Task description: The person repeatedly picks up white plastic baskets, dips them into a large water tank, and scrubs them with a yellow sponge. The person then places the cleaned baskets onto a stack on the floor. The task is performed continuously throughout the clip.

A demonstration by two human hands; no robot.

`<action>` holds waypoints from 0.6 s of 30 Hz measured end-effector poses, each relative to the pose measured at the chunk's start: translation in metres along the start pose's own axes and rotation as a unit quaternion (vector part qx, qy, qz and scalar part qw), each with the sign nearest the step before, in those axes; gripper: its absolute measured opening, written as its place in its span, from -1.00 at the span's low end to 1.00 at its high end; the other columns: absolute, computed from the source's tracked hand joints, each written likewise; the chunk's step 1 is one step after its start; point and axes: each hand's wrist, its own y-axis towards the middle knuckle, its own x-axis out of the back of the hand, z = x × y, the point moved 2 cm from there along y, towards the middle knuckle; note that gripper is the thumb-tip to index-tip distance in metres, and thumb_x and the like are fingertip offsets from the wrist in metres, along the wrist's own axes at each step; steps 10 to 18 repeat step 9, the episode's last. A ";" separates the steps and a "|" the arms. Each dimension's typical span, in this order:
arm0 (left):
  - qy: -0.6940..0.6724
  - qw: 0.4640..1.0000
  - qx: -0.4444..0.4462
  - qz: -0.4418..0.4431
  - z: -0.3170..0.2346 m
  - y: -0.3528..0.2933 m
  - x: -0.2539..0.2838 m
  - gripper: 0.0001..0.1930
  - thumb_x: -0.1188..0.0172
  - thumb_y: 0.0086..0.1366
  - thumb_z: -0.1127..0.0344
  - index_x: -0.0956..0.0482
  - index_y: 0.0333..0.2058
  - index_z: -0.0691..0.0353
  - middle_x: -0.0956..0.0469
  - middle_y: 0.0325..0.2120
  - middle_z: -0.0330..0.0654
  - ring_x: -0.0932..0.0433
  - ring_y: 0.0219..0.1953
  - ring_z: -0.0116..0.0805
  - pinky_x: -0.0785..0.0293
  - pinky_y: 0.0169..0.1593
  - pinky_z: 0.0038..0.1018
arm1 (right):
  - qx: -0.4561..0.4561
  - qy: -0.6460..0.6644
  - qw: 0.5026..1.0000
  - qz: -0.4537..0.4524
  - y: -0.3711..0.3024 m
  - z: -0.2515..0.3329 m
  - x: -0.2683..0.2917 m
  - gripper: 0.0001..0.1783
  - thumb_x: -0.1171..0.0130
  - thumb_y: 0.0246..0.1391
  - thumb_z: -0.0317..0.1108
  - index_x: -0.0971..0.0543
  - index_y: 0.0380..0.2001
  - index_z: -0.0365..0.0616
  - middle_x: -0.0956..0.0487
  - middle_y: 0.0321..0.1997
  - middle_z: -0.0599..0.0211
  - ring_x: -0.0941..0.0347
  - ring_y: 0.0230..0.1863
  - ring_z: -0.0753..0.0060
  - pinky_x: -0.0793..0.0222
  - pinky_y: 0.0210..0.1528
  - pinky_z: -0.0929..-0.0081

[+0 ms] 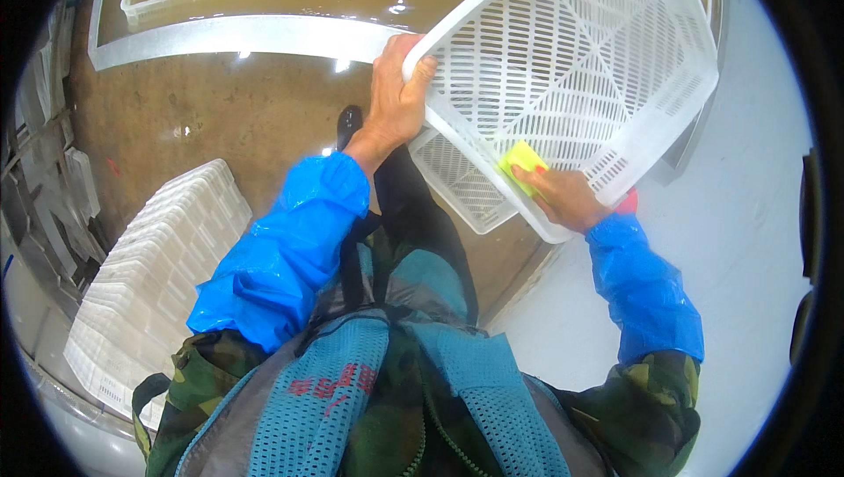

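Note:
A white slotted plastic basket (563, 64) is tilted up in front of me, over the corner of a metal-rimmed water tank. My left hand (396, 94) grips its left rim, thumb over the edge. In my right hand (567, 196) is a yellow sponge (524, 160), pressed against the inside of the basket near its lower edge. Something pink (628, 202) shows just behind that wrist; its kind I cannot make out. Blue plastic sleeves cover both forearms.
Brown water fills the tank (237, 40), with another white basket (141, 7) partly under the surface. A tall stack of white baskets (158, 275) stands at my left. One more basket (462, 178) sits low beneath the held one. A pale wall (747, 231) runs along the right.

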 end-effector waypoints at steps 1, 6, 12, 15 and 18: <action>0.000 1.000 0.002 -0.002 -0.001 -0.001 -0.002 -0.64 -0.05 0.33 0.13 -0.50 -0.14 0.36 -0.50 -0.26 0.06 -0.50 -0.22 -0.02 -0.40 -0.12 -0.23 | -0.015 -0.030 0.999 0.039 -0.003 -0.001 -0.003 -0.36 -0.13 0.13 -0.46 -0.29 0.27 0.23 -0.57 -0.27 0.16 -0.57 -0.39 0.14 -0.51 -0.36 0.35; -0.014 0.999 0.036 0.015 -0.003 0.007 -0.001 -0.64 -0.06 0.32 0.12 -0.50 -0.14 0.34 -0.50 -0.24 0.05 -0.50 -0.21 -0.03 -0.39 -0.10 -0.23 | -0.021 0.017 1.000 -0.013 0.090 0.011 0.022 -0.42 -0.15 0.13 -0.42 -0.35 0.23 0.17 -0.59 -0.12 0.13 -0.60 -0.30 0.12 -0.52 -0.29 0.35; -0.002 0.999 0.034 0.030 -0.004 0.013 0.003 -0.62 -0.08 0.31 0.09 -0.50 -0.11 0.31 -0.51 -0.18 0.07 -0.51 -0.16 -0.05 -0.39 -0.07 -0.23 | 0.005 0.062 0.998 -0.030 0.061 0.004 0.021 -0.39 -0.17 0.14 -0.40 -0.31 0.26 0.18 -0.37 0.26 -0.06 -0.39 0.21 -0.03 -0.30 0.26 0.41; -0.002 0.999 0.034 0.030 -0.004 0.013 0.003 -0.62 -0.08 0.31 0.09 -0.50 -0.11 0.31 -0.51 -0.18 0.07 -0.51 -0.16 -0.05 -0.39 -0.07 -0.23 | 0.005 0.062 0.998 -0.030 0.061 0.004 0.021 -0.39 -0.17 0.14 -0.40 -0.31 0.26 0.18 -0.37 0.26 -0.06 -0.39 0.21 -0.03 -0.30 0.26 0.41; -0.002 0.999 0.034 0.030 -0.004 0.013 0.003 -0.62 -0.08 0.31 0.09 -0.50 -0.11 0.31 -0.51 -0.18 0.07 -0.51 -0.16 -0.05 -0.39 -0.07 -0.23 | 0.005 0.062 0.998 -0.030 0.061 0.004 0.021 -0.39 -0.17 0.14 -0.40 -0.31 0.26 0.18 -0.37 0.26 -0.06 -0.39 0.21 -0.03 -0.30 0.26 0.41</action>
